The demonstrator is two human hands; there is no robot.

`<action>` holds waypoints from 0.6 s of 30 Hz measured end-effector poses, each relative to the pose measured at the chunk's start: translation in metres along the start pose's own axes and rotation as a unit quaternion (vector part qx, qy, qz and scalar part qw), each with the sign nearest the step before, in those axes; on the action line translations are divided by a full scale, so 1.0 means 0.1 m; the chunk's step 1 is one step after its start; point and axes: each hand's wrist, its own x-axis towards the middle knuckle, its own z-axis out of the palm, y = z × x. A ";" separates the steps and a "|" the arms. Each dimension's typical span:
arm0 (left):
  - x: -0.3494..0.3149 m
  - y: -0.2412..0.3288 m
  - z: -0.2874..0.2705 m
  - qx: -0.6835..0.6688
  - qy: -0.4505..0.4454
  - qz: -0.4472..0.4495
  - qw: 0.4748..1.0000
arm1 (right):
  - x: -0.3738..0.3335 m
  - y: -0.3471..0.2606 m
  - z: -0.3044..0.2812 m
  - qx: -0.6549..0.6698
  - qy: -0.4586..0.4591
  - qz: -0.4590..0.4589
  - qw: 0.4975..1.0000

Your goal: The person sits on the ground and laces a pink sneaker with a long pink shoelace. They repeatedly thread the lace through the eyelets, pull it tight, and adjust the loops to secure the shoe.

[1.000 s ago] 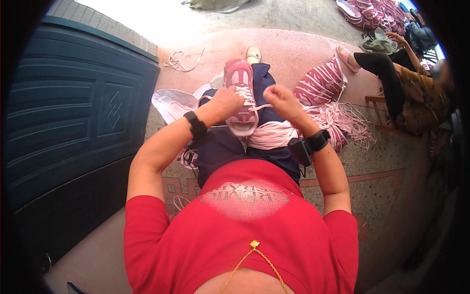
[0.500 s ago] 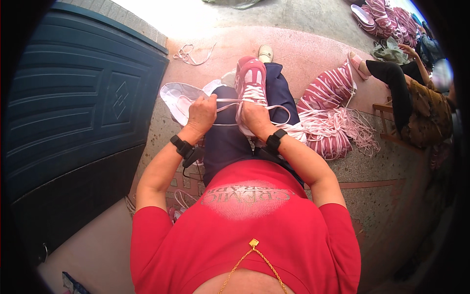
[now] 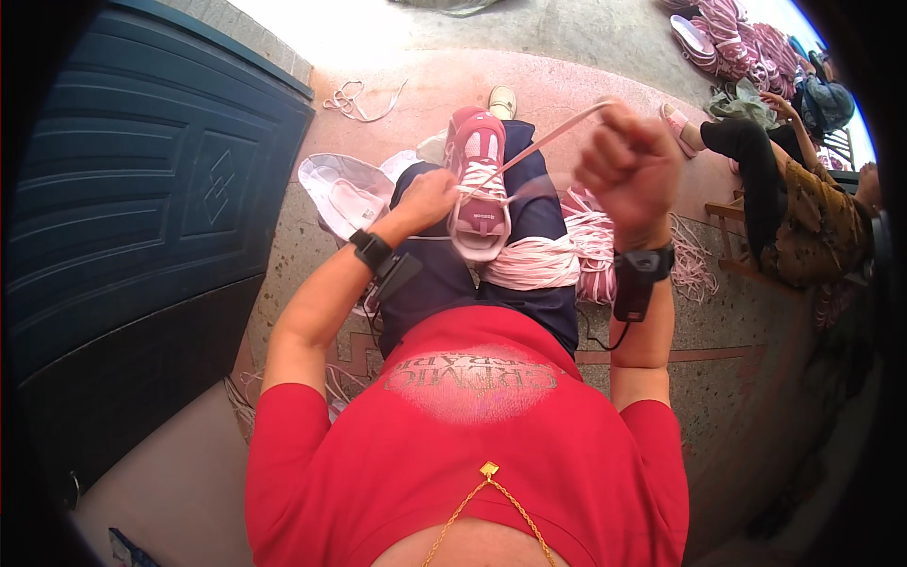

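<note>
A pink and white sneaker (image 3: 479,219) rests on my lap, its toe pointing away from me. White laces cross its upper part. My right hand (image 3: 631,175), closed and a little blurred, is raised to the right of the shoe. From it a pale shoelace (image 3: 551,140) stretches taut down to the sneaker. At the shoe's left side my left hand (image 3: 427,200) is closed, its fingertips pinching the lacing close to the eyelets. Over my right thigh lies a bundle of pale pink laces (image 3: 531,264).
White-lined shoe uppers (image 3: 342,194) lie by my left knee. More bundled pink pieces (image 3: 595,250) sit to the right. A loose lace (image 3: 364,102) lies on the floor ahead. A dark blue door (image 3: 151,180) stands left; another person (image 3: 803,208) sits at the right.
My right hand has left the shoe and swung up and right, drawing a lace out with it. My left hand has moved right, toward the sneaker's side.
</note>
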 end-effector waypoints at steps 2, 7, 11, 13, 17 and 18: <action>0.20 0.18 -0.09 -0.007 0.001 0.066 0.998 | 0.00 -0.18 0.13 0.012 -0.069 -0.011 0.997; 0.42 0.82 -0.37 -0.194 -0.314 0.118 0.922 | 0.14 -0.19 0.24 0.019 -0.121 0.002 0.992; 0.44 0.90 -0.42 -0.258 -0.382 0.103 0.881 | 0.17 -0.21 0.19 0.013 -0.135 -0.018 0.991; 0.44 0.85 -0.40 -0.287 -0.368 0.107 0.878 | 0.20 -0.26 0.07 -0.015 -0.140 -0.020 0.990; 0.53 0.76 -0.48 -0.448 -0.189 0.013 0.874 | 0.25 -0.37 -0.47 -0.254 0.190 -0.187 0.930; 0.51 0.71 -0.59 -0.500 -0.105 -0.041 0.859 | 0.22 -0.45 -0.54 -0.107 0.230 -0.179 0.951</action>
